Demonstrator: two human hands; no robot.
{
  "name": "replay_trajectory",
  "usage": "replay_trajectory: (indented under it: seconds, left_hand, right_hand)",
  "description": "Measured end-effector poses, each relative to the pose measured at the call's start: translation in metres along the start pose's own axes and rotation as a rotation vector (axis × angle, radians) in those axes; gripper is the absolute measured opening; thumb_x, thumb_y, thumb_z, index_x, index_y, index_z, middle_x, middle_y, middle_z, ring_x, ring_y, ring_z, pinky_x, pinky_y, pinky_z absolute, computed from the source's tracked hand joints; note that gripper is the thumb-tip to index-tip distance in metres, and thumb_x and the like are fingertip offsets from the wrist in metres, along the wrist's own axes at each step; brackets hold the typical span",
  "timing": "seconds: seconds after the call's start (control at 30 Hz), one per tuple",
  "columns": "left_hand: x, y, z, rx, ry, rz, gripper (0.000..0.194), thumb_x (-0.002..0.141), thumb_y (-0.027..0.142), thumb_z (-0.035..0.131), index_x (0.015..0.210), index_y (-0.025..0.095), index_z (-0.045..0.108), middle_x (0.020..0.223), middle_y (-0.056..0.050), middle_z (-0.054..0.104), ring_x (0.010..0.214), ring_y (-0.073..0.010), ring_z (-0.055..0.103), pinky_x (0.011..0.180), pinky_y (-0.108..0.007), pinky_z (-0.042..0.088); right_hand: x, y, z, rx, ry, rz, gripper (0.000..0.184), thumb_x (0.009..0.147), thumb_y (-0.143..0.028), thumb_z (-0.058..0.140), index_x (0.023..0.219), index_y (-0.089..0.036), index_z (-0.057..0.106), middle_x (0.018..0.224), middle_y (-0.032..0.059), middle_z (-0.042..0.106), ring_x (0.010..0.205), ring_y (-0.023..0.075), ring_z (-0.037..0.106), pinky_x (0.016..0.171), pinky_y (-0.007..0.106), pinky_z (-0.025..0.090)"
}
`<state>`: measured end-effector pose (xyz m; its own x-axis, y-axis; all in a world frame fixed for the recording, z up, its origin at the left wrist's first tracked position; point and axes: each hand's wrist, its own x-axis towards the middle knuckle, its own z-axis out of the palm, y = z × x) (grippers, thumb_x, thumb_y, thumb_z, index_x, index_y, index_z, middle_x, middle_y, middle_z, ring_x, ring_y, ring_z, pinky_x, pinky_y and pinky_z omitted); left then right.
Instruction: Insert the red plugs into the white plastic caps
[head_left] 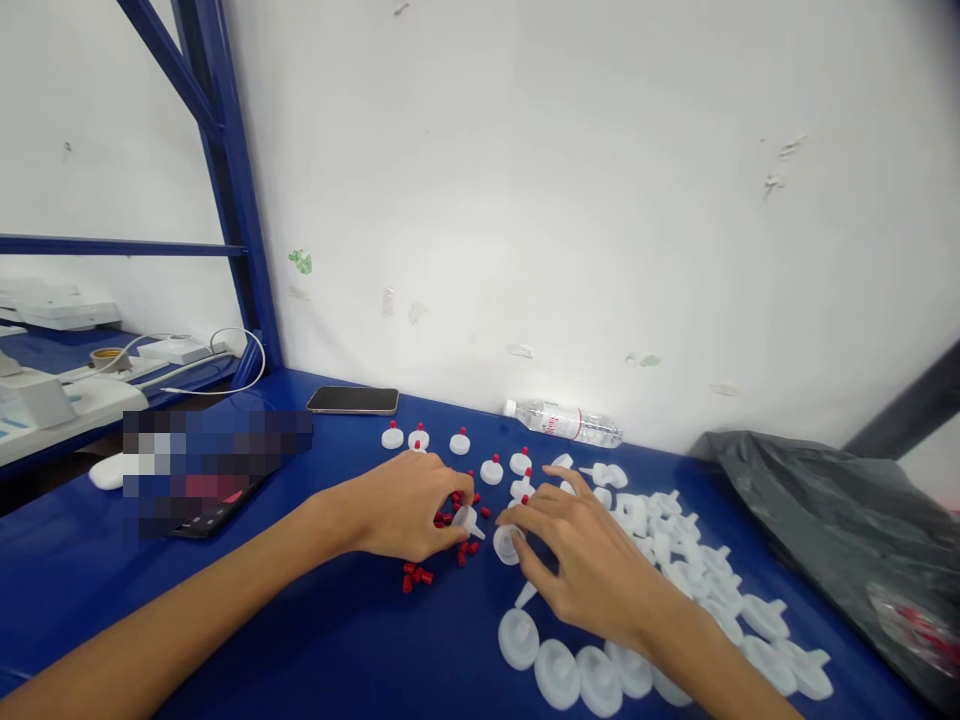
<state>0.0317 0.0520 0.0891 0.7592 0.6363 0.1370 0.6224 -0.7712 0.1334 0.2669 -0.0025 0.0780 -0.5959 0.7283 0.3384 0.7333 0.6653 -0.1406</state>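
Observation:
My left hand (409, 515) rests on the blue table (315, 640) with its fingers pinched round a white plastic nozzle cap (466, 520), over a scatter of small red tips (417, 576). My right hand (581, 565) lies just to its right, fingers curled on another white nozzle cap (508, 544). Behind the hands stand several white caps fitted with red tips (459, 442). A heap of bare white caps (675, 560) spreads to the right, and a row of them (577, 672) lies near the front edge.
A phone (352, 400) lies face down at the back near the white wall. A clear water bottle (564, 422) lies on its side. A grey plastic bag (832, 520) fills the right. Blue shelving, cables and a second phone (214, 510) are at the left.

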Motion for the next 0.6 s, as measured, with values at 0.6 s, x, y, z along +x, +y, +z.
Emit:
replay_trajectory:
  seconds: [0.6]
  left_hand:
    - [0.007,-0.006,0.012,0.052,0.359,-0.024,0.030,0.098,0.034,0.046,0.125,0.023,0.052,0.122,-0.001,0.066,0.088,-0.0200,0.068,0.071,-0.034,0.047]
  right_hand:
    - [-0.003,-0.008,0.002,0.021,-0.079,0.043,0.040,0.103,-0.046,0.043,0.133,-0.028,0.062,0.135,0.0050,0.063,0.129,0.0267,0.050,0.116,0.053,0.028]
